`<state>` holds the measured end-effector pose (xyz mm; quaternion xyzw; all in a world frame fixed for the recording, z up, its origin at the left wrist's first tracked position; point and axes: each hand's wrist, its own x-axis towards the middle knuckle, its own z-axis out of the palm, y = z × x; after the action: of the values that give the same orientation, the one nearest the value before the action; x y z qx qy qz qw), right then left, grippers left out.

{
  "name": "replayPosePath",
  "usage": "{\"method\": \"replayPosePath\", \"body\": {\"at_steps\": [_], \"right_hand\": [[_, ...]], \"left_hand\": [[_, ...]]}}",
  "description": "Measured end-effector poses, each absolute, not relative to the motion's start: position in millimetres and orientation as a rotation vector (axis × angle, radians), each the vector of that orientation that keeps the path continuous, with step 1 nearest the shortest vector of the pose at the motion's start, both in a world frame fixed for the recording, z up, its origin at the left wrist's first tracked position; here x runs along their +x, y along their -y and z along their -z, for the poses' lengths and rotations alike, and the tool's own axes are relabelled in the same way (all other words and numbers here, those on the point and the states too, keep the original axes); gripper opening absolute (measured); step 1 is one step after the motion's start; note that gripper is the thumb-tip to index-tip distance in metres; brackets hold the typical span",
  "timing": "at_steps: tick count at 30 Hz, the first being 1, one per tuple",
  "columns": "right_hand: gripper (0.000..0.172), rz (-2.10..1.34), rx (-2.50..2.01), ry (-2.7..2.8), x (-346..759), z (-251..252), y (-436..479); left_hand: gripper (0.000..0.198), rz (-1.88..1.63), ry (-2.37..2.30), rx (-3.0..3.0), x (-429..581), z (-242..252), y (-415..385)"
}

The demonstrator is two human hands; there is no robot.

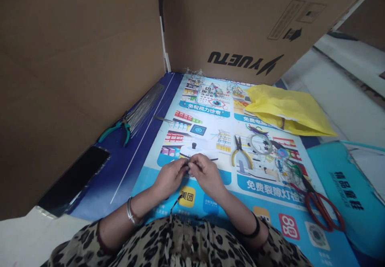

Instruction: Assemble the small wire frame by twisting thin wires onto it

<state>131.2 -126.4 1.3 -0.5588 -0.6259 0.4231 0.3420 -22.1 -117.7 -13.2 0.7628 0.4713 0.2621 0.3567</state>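
Both hands meet over the printed poster sheet (150, 174), just in front of my body. My left hand (171, 178) has its fingers pinched together, and the fingertips of my right hand (206, 174) press against them. Between them shows a small dark piece (188, 159) with thin, wire-like ends; its kind is too small to tell, and my fingers cover most of it. Right of my hands lie yellow-handled pliers (241, 156) with the jaws pointing away. A roll of tape or wire (261, 143) lies beyond them, near coloured wire bits (257, 129).
Left are teal-handled pliers (126, 132), a bundle of thin metal wires (144, 108) and a phone (80, 176). Right are red-handled scissors (326, 215), a yellow bag (294, 108) and a blue bag (339, 178). Cardboard walls (204, 30) stand behind and left. Wire tangles (213, 90) lie at the back.
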Motion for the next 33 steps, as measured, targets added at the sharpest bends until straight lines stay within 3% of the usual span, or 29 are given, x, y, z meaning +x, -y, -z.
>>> {"method": "replayPosePath", "body": {"at_steps": [12, 27, 33], "right_hand": [[0.007, -0.870, -1.481, 1.733, 130, -3, 126], [0.030, -1.251, -1.332, 1.583, 134, -15, 128], [0.031, -1.156, -1.379, 1.545, 124, -11, 131]], "left_hand": [[0.019, -0.648, -1.154, 1.989, -21, 11, 119], [0.016, -0.700, -1.142, 1.972, -18, 15, 119], [0.013, -0.646, -1.159, 1.950, -19, 14, 119]]}}
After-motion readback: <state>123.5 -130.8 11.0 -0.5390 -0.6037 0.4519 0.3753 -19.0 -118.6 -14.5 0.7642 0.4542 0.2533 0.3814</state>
